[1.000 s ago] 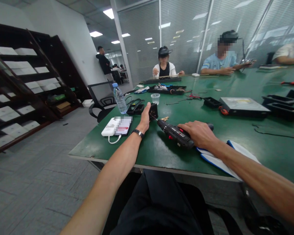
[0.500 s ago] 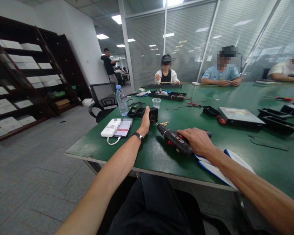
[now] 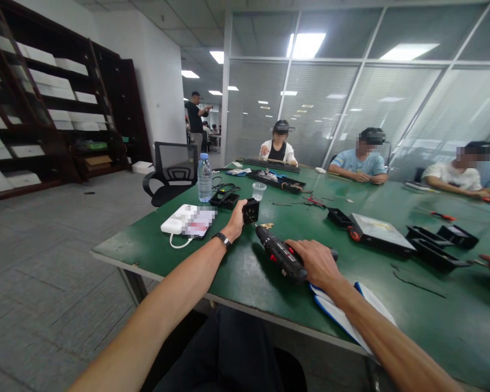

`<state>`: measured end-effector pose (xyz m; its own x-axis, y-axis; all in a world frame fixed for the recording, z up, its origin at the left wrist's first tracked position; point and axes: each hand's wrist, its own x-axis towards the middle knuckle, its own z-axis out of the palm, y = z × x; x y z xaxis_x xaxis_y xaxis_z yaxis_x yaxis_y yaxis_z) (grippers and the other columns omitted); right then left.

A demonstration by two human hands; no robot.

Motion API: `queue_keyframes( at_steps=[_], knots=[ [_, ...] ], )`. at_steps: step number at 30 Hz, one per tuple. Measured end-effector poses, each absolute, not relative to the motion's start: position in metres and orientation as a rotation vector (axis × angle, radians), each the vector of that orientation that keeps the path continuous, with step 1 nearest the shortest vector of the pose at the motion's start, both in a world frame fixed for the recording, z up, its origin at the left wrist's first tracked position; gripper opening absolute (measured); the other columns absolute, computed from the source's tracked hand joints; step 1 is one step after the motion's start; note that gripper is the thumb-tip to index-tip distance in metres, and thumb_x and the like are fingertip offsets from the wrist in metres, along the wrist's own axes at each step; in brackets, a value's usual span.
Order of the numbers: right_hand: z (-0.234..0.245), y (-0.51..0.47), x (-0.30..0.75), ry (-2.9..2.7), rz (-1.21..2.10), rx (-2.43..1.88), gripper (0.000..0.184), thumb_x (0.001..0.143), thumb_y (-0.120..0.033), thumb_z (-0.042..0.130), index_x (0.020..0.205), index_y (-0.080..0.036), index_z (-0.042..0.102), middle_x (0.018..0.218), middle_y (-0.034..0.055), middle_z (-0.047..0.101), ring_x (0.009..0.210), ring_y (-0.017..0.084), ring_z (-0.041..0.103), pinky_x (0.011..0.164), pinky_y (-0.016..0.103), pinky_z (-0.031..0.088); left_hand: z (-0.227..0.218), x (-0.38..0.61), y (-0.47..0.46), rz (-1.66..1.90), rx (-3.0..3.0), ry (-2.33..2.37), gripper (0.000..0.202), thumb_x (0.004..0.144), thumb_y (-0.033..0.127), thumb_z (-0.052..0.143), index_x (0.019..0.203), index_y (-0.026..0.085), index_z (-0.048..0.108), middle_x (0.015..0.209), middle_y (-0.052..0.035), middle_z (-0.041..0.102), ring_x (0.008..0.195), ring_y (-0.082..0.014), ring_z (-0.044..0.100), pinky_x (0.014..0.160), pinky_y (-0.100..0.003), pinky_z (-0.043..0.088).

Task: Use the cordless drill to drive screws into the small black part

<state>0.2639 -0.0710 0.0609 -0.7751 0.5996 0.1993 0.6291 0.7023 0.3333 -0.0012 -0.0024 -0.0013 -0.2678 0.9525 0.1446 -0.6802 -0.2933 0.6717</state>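
My left hand reaches out over the green table and is closed on a small black box-shaped part, held upright. My right hand grips the handle of a black and red cordless screwdriver that lies low over the table. Its bit points at the black part, and a small brass piece lies beside the tip. My wrist wears a black band. A white and blue sheet lies under my right forearm.
A white power bank with a phone, a water bottle and a clear plastic cup stand to the left. A disc drive and black trays lie to the right. Other people sit across the table. An office chair stands at the left corner.
The view has tilted up and pulled back, so more ceiling and a further seated person show. Both hands keep their hold; the screwdriver and black part stay together.
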Motion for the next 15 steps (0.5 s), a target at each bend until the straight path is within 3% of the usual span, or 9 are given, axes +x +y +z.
queue_keyframes(
  at_steps=[15],
  knots=[
    [0.059, -0.0704, 0.2642, -2.819, -0.535, -1.024, 0.043, 0.086, -0.034, 0.057, 0.127, -0.022, 0.057, 0.1, 0.007, 0.07, 0.089, 0.024, 0.061, 0.078, 0.034, 0.035, 0.0, -0.0003, -0.0067, 1.778, 0.672, 0.585, 0.056, 0.08, 0.067, 0.058, 0.097, 0.015, 0.069, 0.084, -0.0071, 0.072, 0.069, -0.018, 0.067, 0.065, -0.03, 0.055]
  ],
)
